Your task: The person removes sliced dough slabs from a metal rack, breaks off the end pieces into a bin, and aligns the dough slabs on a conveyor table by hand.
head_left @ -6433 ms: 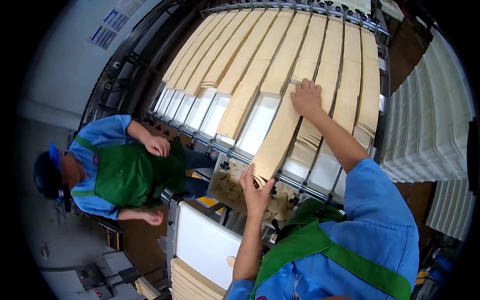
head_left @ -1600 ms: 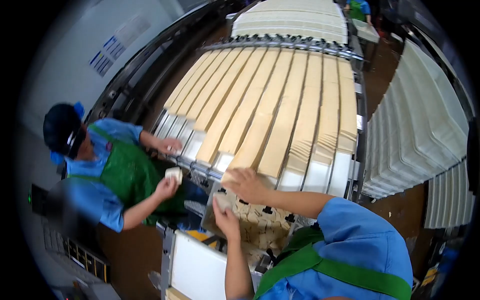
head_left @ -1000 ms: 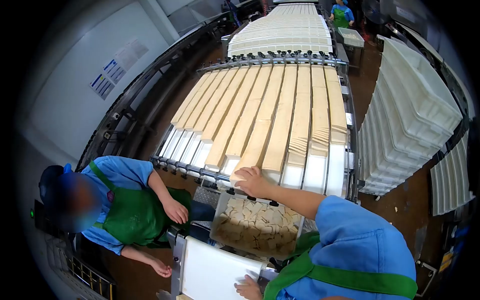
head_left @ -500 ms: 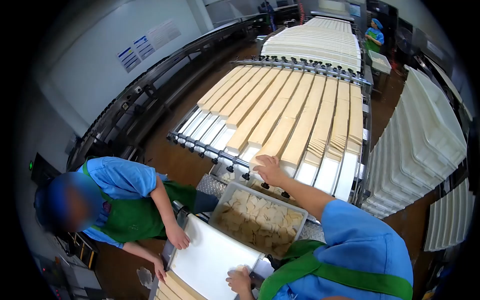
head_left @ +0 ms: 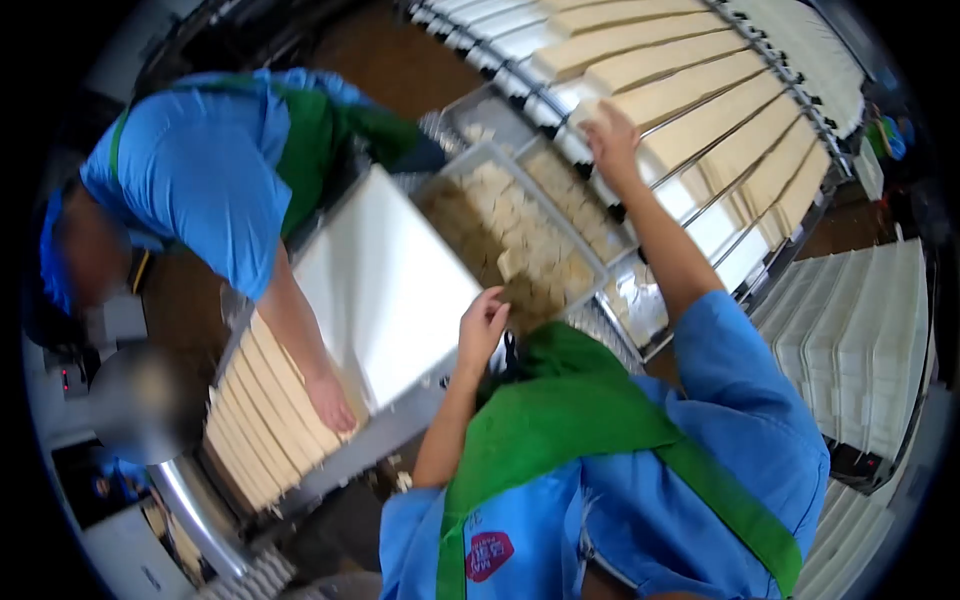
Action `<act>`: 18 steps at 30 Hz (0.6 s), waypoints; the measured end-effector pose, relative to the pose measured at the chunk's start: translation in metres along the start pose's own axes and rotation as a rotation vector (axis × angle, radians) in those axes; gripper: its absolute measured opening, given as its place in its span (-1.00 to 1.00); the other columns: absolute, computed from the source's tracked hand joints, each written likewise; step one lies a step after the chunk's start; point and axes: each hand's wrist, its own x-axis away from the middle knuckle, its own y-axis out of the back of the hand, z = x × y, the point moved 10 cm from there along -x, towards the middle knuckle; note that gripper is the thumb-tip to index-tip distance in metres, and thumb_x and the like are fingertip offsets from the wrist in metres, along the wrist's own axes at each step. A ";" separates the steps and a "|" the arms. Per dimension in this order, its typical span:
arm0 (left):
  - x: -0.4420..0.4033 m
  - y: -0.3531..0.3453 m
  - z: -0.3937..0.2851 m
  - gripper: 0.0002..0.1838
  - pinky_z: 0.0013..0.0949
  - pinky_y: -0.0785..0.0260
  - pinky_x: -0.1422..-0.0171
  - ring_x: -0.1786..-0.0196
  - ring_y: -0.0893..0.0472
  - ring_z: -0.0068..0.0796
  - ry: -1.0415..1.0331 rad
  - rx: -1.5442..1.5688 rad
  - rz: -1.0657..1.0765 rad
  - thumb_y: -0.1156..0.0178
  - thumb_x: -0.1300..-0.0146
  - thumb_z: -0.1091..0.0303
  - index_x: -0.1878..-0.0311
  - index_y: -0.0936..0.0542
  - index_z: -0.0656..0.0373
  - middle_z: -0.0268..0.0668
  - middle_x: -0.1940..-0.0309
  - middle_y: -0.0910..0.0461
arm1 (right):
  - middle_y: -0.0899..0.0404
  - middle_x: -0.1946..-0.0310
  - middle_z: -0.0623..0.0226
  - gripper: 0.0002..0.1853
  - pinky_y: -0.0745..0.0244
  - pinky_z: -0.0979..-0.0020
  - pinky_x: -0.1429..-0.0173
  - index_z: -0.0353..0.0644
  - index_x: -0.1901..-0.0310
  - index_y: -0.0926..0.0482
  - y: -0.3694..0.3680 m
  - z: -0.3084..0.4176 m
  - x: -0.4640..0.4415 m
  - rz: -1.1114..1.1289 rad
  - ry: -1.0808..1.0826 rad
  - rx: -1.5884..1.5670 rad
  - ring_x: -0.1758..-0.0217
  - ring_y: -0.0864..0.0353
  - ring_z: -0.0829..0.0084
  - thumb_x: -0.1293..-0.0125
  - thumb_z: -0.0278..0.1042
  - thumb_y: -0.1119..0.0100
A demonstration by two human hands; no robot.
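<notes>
My right hand (head_left: 612, 142) reaches to the near end of the conveyor. Its fingers close on a pale end piece (head_left: 584, 113), in front of the long pale slabs (head_left: 690, 75); blur hides whether that piece is separate. Over a grey bin (head_left: 560, 222) of pale flat scraps (head_left: 497, 205) hangs my left hand (head_left: 482, 322), fingers apart. A pale piece (head_left: 511, 264) shows just beyond its fingertips, apart from them; I cannot tell if it is falling or resting on the scraps.
A co-worker's hand (head_left: 330, 402) rests on pale strips (head_left: 255, 400) at the lower end of a white belt (head_left: 385, 270). Another bin of scraps (head_left: 570, 190) sits under the conveyor edge. Stacked white crates (head_left: 860, 340) stand at the right.
My view has turned and tilted down. My left hand has moved from the white belt to the bin and let go of a pale piece. The co-worker leans further over the strips.
</notes>
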 end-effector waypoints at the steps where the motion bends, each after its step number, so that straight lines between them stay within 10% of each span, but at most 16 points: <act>1: 0.004 -0.005 -0.016 -0.74 -0.31 -0.46 0.18 0.30 -0.61 -0.26 -0.125 -0.135 0.046 -0.22 -0.20 0.39 0.04 -0.58 0.18 -0.19 0.34 -0.60 | -0.37 -0.22 0.19 -0.78 -0.02 0.06 -0.28 0.20 0.18 -0.66 -0.001 -0.001 0.000 0.013 0.001 -0.017 -0.29 -0.30 0.16 -0.15 -0.36 -0.21; 11: 0.018 -0.015 -0.042 -0.84 -0.39 -0.46 0.16 0.28 -0.62 -0.32 -0.335 -0.385 0.119 -0.18 -0.21 0.42 0.16 -0.64 0.19 -0.21 0.33 -0.61 | -0.36 -0.22 0.27 -0.79 0.04 0.08 -0.30 0.28 0.24 -0.68 -0.005 -0.014 -0.002 0.024 -0.016 -0.026 -0.31 -0.27 0.18 -0.14 -0.35 -0.22; 18: 0.038 0.036 -0.019 -0.78 -0.48 -0.41 0.02 0.18 -0.58 -0.52 -0.033 0.129 -0.009 -0.07 -0.28 0.54 0.05 -0.61 0.27 -0.25 0.24 -0.63 | -0.36 -0.24 0.30 -0.79 0.04 0.06 -0.33 0.35 0.19 -0.67 -0.018 -0.026 0.003 0.043 -0.023 0.000 -0.32 -0.27 0.22 -0.19 -0.28 -0.21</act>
